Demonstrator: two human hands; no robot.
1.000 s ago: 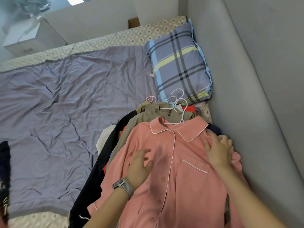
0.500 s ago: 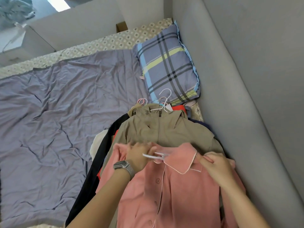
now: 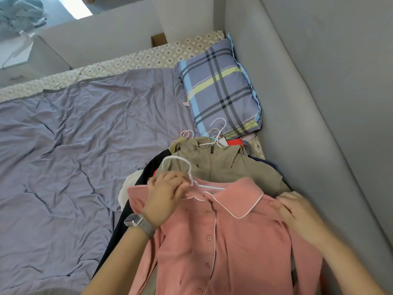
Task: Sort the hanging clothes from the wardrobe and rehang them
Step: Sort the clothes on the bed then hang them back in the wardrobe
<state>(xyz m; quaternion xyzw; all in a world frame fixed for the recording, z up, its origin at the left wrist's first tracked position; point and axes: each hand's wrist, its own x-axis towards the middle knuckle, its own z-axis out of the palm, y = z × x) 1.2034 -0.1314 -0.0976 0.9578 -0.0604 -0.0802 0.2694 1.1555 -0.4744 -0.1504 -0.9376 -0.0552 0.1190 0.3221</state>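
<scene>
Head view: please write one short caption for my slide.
Left hand pulls a white hanger from a pink shirt that the right hand grips.

A bed (image 3: 148,58) fills the left and middle of the frame, its patterned sheet showing along the top edge. A wrinkled purple cover (image 3: 74,145) lies spread over most of it. At upper right a plaid pillow (image 3: 219,94) rests against the grey padded side. Below the pillow, at lower centre, a pile of clothes on hangers (image 3: 214,165) lies on the bed.
</scene>
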